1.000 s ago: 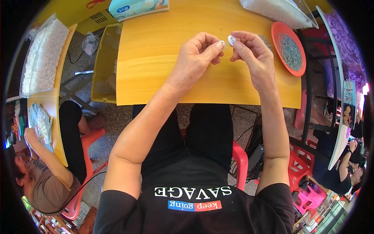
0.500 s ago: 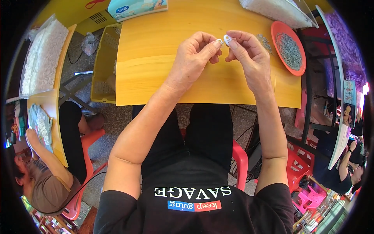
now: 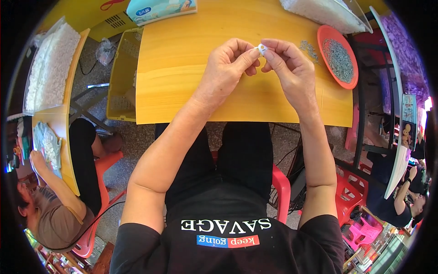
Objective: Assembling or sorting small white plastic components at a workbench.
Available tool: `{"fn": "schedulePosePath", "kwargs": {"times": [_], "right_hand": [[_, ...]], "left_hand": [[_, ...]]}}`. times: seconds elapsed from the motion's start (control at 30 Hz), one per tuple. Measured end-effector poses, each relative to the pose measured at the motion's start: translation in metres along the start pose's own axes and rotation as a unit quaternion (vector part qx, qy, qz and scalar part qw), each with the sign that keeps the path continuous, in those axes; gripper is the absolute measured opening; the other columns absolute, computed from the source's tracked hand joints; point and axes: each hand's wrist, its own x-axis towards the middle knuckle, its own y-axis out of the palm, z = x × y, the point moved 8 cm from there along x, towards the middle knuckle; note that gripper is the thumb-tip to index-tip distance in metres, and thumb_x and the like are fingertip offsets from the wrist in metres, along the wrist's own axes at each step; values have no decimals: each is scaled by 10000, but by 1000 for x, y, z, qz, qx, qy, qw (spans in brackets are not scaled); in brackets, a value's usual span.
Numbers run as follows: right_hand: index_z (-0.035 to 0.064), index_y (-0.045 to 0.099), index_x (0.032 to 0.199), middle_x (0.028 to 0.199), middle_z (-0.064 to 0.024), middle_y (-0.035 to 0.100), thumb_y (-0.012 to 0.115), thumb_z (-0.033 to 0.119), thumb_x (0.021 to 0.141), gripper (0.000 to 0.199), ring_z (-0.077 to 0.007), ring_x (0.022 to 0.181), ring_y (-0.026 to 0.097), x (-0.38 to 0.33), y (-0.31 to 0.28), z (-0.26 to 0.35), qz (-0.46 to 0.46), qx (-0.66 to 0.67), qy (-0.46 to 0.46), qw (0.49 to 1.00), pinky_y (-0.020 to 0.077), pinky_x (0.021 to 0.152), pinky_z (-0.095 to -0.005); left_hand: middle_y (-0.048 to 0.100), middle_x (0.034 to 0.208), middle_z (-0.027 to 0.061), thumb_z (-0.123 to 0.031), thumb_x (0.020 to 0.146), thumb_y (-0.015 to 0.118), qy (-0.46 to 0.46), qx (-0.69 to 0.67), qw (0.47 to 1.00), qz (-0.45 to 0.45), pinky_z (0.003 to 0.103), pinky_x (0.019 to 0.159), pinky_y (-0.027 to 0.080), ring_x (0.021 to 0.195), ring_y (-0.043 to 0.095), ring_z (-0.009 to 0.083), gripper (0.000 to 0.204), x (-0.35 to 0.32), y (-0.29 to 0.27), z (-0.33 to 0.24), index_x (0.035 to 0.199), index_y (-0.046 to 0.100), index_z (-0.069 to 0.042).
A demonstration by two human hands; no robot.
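While your right hand (image 3: 295, 68) tightly pinches the white piece (image 3: 262, 50) over the middle of the table (image 3: 182, 86), your left hand (image 3: 227, 66) pinches a small pale part (image 3: 257, 49), mostly hidden; slack fingertips could drop either.

Worktop (image 3: 178, 96): finished in yellow woodgrain
Floor (image 3: 141, 144): speckled — partly hidden
Red chair (image 3: 106, 168): placed left
Pink stool (image 3: 364, 232): placed lower right

Small piece (image 3: 262, 47), smooth white plastic, as I read it remotely. Desk (image 3: 182, 66), wood-grained, smooth, faintly glossy. Dish (image 3: 327, 31), glossy orange-red plastic. Small parts (image 3: 338, 60) inside, I judge grey metal. Shirt (image 3: 223, 256), matt black cloth.
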Motion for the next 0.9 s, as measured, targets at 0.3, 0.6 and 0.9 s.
{"fn": "schedulePosePath", "kwargs": {"times": [0.3,0.6,0.9], "right_hand": [[-27,677,1065,893,-43,686,646,57,917,173,-78,752,615,2,2,-2,-7,3,-11,1000,526,695,-217],[-20,447,1344,968,-88,650,630,74,929,463,-105,782,606,4,8,1,41,213,51,975,544,727,-280],[32,228,1488,973,-98,609,635,23,911,707,-123,767,584,3,26,6,106,390,106,908,555,725,-318]], "left_hand": [[652,815,52,-176,949,634,-5,-22,1000,0,220,670,480,716,579,90,170,-1,1,-2,948,605,-8],[628,1017,19,-262,1000,555,55,-86,995,15,233,768,464,869,551,80,256,0,7,-13,1108,612,-37],[571,1190,20,-245,1025,500,96,-33,991,88,215,783,426,872,516,77,302,-9,23,-31,1200,603,-21]]}}
